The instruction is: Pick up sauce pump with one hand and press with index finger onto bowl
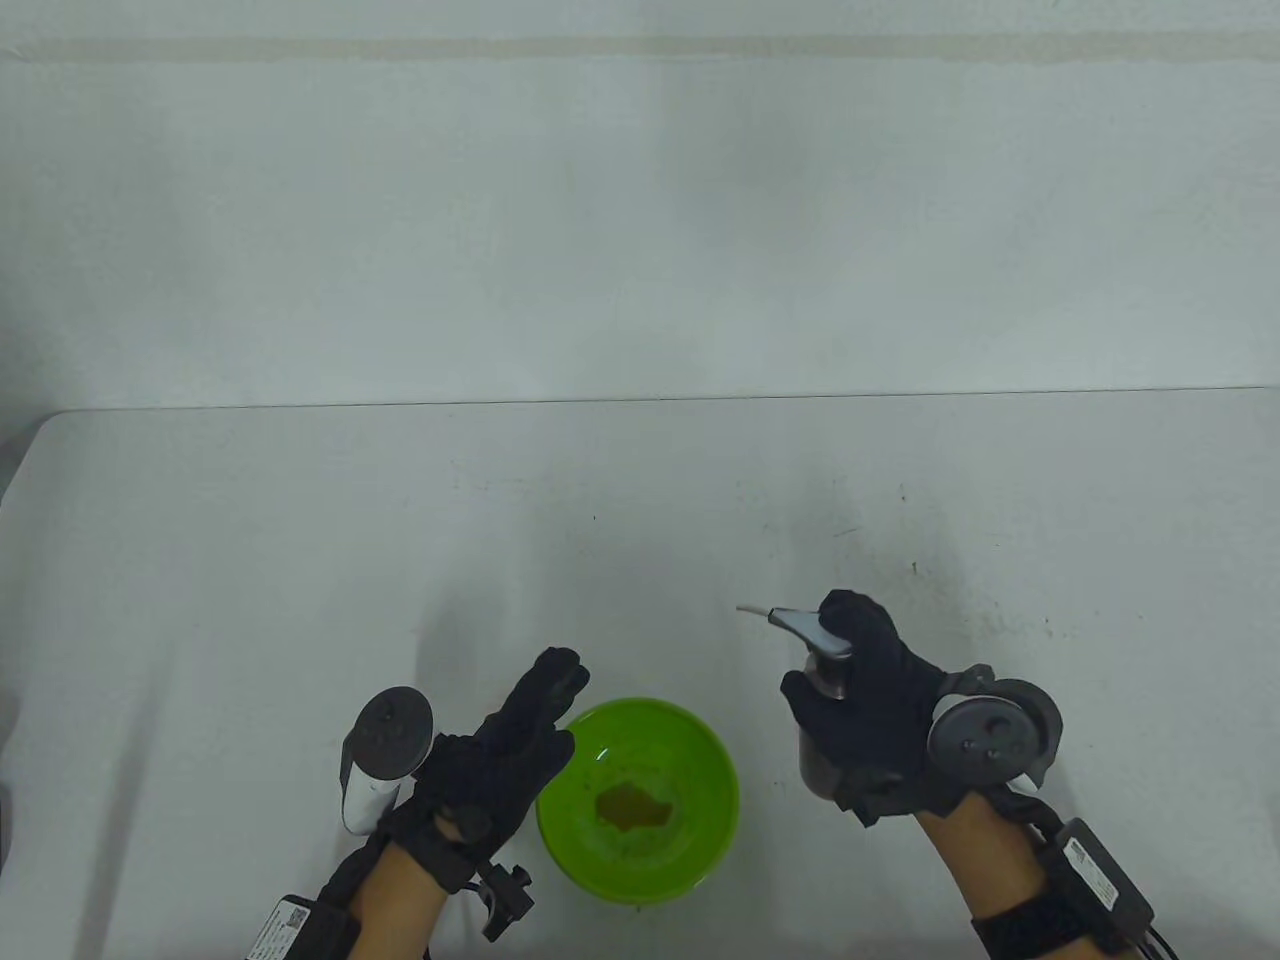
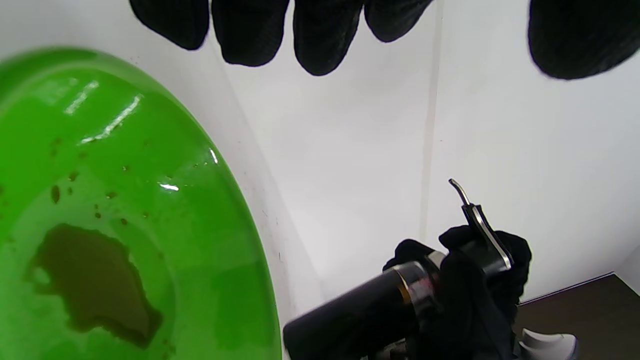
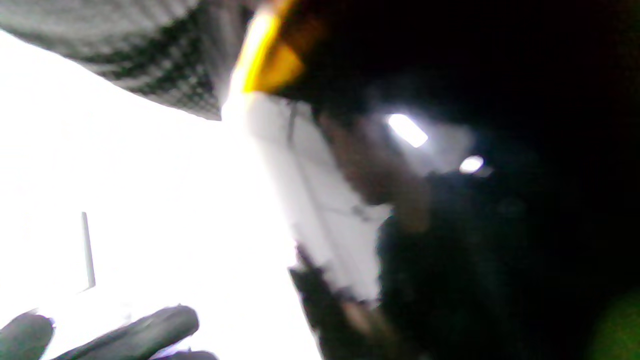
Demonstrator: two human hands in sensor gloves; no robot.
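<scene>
Table view. The green bowl [image 1: 638, 800] sits near the table's [image 1: 250, 520] front edge, a brown sauce puddle [image 1: 634, 806] at its centre. Right of the bowl, well apart from its rim, the right hand [image 1: 870, 715] grips the dark sauce pump [image 1: 822, 700] around the body; one finger lies over the pump head, and the nozzle [image 1: 752, 609] points left and away from the bowl. Whether the bottle's base touches the table cannot be told. Left of the bowl, the left hand [image 1: 510, 745] holds nothing, fingers extended close together, fingertips just beside the rim. Beyond the bowl, bare tabletop runs to the far edge. The right wrist view is blurred.
</scene>
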